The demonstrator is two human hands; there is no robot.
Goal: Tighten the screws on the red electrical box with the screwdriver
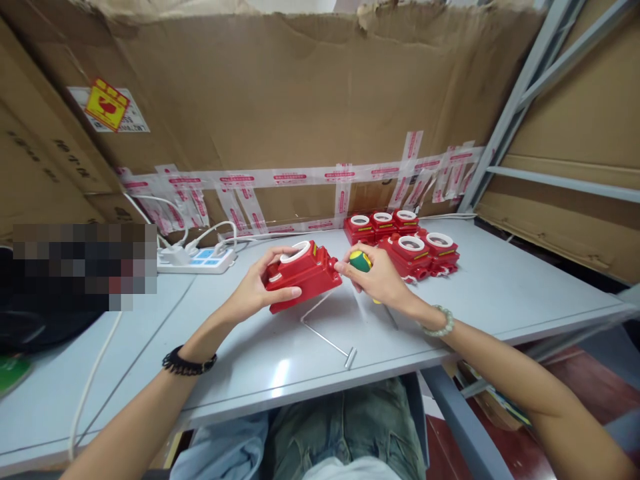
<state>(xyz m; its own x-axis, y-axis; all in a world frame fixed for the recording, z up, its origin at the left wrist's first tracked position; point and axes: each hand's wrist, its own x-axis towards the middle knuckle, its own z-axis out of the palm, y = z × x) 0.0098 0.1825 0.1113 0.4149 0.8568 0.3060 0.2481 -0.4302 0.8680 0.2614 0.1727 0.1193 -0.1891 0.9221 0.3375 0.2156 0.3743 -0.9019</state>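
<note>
My left hand (257,288) is closed round a red plastic housing (305,273) with a white ring on top, held tilted just above the grey table (500,293). My right hand (376,275) grips a screwdriver with a yellow and green handle (360,261), its thumb and fingertips touching the housing's right end. The screwdriver's shaft points down toward the table behind my wrist. A thin bent metal rod (325,339) lies on the table under the housing.
Several more red housings (410,245) with white rings are stacked at the back of the table. A white power strip (197,261) with plugs and cables lies at left. Taped cardboard walls the back; a metal shelf frame (505,127) stands at right.
</note>
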